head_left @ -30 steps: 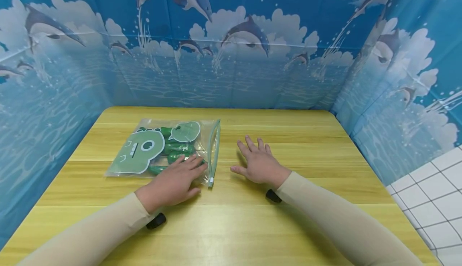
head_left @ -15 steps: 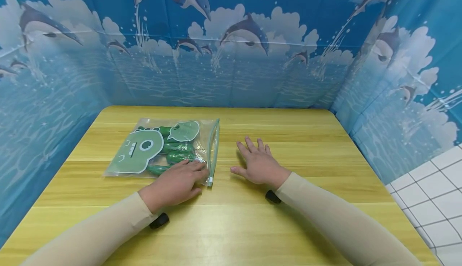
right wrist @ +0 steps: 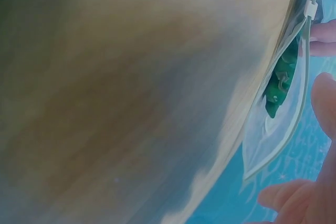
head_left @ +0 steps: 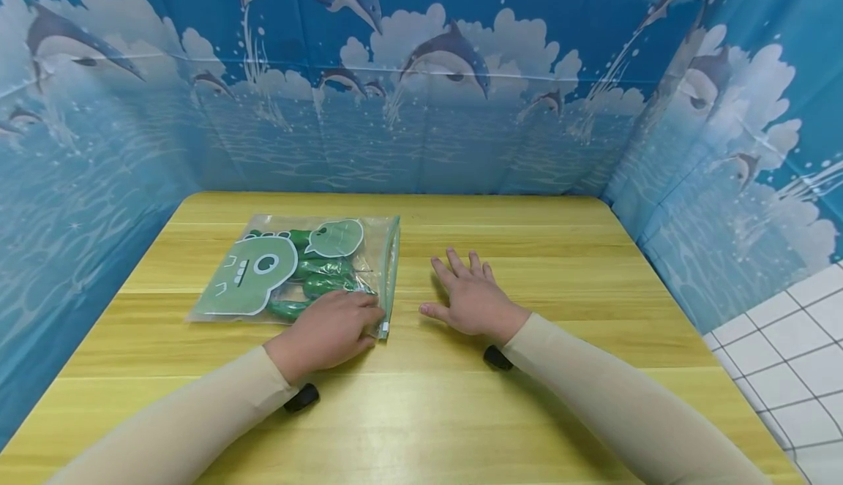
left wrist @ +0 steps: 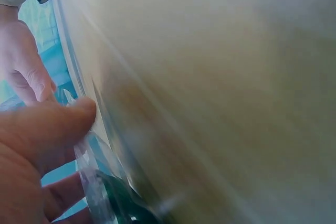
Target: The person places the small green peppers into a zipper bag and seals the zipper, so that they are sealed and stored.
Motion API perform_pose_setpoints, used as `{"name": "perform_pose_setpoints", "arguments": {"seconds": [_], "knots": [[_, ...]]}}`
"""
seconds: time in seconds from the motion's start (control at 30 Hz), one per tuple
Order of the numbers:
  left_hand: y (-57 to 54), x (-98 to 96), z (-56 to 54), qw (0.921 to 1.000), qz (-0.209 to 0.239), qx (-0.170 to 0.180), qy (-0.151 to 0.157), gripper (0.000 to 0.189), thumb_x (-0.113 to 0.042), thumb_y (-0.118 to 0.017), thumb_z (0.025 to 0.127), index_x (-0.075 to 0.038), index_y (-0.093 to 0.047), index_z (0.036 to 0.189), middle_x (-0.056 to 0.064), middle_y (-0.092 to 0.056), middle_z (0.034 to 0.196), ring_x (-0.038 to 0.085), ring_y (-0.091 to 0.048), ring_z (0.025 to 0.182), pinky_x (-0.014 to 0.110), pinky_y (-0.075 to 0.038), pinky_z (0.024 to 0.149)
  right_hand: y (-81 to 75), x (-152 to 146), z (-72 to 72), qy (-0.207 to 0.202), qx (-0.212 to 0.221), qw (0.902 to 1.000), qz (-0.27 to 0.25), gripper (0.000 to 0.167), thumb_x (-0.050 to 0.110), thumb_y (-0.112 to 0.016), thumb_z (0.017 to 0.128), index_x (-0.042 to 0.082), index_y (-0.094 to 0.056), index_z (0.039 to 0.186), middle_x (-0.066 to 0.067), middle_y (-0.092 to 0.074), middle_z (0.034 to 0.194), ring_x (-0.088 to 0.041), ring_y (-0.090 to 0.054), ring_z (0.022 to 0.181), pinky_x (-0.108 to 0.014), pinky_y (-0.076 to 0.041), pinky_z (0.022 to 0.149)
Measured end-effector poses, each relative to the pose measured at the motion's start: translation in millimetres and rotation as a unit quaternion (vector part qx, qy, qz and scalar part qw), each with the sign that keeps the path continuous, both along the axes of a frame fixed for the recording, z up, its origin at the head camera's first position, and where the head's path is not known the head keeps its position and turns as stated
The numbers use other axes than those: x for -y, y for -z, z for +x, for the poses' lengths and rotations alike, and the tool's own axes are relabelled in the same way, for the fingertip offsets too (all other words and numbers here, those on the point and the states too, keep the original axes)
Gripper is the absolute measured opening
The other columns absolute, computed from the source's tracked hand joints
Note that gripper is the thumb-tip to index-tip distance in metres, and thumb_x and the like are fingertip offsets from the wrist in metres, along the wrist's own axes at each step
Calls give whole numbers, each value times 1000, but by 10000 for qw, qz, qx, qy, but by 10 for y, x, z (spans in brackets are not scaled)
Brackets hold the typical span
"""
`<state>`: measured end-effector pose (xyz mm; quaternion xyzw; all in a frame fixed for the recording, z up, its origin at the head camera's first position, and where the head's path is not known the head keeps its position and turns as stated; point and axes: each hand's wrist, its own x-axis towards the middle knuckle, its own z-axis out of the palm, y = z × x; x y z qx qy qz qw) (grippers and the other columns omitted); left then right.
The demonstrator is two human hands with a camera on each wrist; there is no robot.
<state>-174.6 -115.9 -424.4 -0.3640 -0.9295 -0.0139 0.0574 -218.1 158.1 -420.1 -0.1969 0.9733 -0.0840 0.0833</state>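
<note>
A clear zip bag [head_left: 220, 295] with green cartoon-monster prints lies flat at the left of the table. Several glossy green, long rounded things [head_left: 326, 285] show through its film; their kind I cannot tell. My left hand [head_left: 332, 330] is at the bag's near right corner, its fingers curled and the film between thumb and fingers in the left wrist view. Beside the thumb sits the white zip slider [right wrist: 311, 9], and the bag's mouth gapes in the right wrist view. My right hand [head_left: 473, 303] rests palm down on the wood, fingers spread, right of the bag, holding nothing.
The yellow wooden table [head_left: 540, 243] has rounded far corners. Blue dolphin-printed curtains [head_left: 421, 141] hang behind it and at both sides. White floor tiles [head_left: 777, 331] show at the right. A black wrist camera [head_left: 301, 398] sits under the left sleeve.
My left hand has shifted slightly right and its fingers have curled from straight on the bag to bent at its near corner. The right hand and the bag have stayed put.
</note>
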Motion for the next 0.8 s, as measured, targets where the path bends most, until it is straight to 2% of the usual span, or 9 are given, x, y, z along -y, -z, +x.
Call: {"name": "perform_pose_setpoints", "arguments": {"seconds": [0.2, 0.43, 0.6, 0.7, 0.8], "knots": [[19, -44, -27, 9996, 110, -255, 84, 21, -19, -76, 94, -21, -79, 115, 3, -76, 125, 23, -72, 119, 49, -58, 102, -14, 8, 8, 16, 54, 10000, 17, 95, 70, -52, 100, 18, -16, 171, -18, -5, 177, -58, -2, 159, -72, -13, 127], [30, -65, -39, 9988, 197, -422, 158, 9, -19, -75, 96, -23, -82, 100, -5, -78, 109, 17, -74, 104, 44, -59, 93, -9, 13, 4, 2, 72, 10000, 0, 95, 70, -53, 100, 18, -16, 171, -18, -4, 177, -58, -2, 158, -72, -12, 127], [18, -55, -37, 9977, 321, -572, 196, 17, -16, -74, 95, -24, -80, 81, -12, -74, 91, 11, -73, 87, 41, -58, 87, -4, 10, 4, 10, 92, 10000, -3, 95, 70, -53, 100, 19, -16, 171, -18, -4, 177, -58, -2, 159, -72, -12, 127], [17, -37, -40, 9971, 408, -597, 252, 19, -13, -74, 94, -25, -78, 80, -13, -75, 92, 10, -73, 87, 41, -58, 88, -4, 11, 3, 2, 116, 9999, 10, 95, 70, -53, 100, 19, -16, 171, -17, -3, 178, -58, -2, 159, -72, -11, 128], [16, -18, -41, 9969, 486, -552, 277, 18, -13, -74, 95, -25, -80, 83, -11, -78, 100, 11, -75, 93, 42, -58, 91, -6, 12, 5, -14, 112, 9999, 25, 96, 70, -53, 100, 18, -16, 171, -18, -4, 177, -58, -2, 159, -72, -11, 128]]}}
